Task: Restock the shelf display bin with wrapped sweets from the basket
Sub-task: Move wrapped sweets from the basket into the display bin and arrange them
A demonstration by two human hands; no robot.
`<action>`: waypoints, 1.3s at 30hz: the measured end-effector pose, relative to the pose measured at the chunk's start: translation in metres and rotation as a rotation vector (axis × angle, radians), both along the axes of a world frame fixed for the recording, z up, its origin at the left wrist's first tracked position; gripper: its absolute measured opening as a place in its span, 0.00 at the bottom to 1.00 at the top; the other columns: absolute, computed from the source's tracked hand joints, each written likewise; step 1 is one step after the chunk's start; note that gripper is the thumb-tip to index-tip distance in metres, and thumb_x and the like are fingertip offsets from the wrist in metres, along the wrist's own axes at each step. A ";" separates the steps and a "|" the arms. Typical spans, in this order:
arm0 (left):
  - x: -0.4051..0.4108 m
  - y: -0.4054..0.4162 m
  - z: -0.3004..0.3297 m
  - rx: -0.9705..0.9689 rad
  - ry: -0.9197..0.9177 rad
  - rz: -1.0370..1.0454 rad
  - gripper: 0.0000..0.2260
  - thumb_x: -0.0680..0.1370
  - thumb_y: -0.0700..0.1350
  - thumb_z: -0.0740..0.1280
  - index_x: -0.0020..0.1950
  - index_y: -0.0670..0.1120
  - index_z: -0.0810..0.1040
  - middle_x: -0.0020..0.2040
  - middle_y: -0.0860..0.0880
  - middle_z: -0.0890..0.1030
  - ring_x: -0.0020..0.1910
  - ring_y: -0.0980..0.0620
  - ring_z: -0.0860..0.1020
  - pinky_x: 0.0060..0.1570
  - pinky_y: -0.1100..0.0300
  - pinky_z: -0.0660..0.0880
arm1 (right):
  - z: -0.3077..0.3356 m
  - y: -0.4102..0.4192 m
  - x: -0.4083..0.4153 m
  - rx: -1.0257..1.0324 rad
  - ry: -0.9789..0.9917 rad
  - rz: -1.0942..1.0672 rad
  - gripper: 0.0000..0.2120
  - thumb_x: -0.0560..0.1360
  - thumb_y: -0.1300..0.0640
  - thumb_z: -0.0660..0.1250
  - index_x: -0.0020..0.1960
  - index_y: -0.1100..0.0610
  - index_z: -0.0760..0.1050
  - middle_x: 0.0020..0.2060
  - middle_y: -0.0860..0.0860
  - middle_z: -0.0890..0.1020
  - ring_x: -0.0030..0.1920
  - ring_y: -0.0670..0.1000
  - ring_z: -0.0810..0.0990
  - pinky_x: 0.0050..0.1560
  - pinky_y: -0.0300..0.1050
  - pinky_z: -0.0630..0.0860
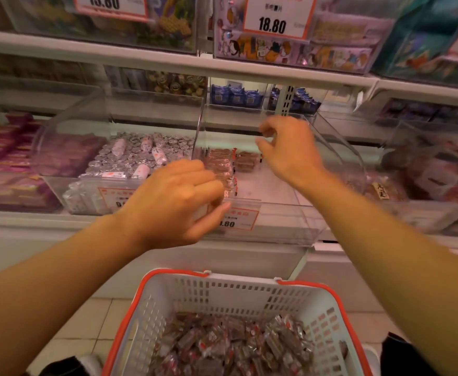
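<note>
Over tiled floor (pixel 81 321) and basket (pixel 222 289), both hands' grip at the clear bin (pixel 290 213) cannot be told.

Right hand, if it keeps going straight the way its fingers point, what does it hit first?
The right hand points down-left into the clear display bin. Most likely it first meets the brown wrapped sweets at the bin's back, though depth is hard to judge.

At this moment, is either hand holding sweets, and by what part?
Left hand grips wrapped sweets at the bin's front; the held part is hidden. Right hand, fingers curled, shows nothing clearly held.
</note>
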State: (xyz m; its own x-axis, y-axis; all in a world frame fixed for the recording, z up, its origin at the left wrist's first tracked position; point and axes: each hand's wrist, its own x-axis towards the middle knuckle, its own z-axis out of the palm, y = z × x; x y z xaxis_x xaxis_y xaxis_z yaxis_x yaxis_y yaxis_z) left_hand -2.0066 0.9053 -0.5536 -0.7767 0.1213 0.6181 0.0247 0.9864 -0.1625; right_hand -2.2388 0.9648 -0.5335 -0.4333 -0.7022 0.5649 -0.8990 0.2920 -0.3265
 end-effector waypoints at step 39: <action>0.059 0.135 -0.353 1.230 -1.264 0.775 0.14 0.75 0.53 0.73 0.51 0.43 0.83 0.50 0.44 0.83 0.53 0.46 0.80 0.56 0.55 0.76 | -0.390 0.203 0.122 0.664 -1.625 -0.350 0.18 0.77 0.63 0.71 0.65 0.56 0.77 0.57 0.56 0.82 0.44 0.53 0.79 0.40 0.46 0.81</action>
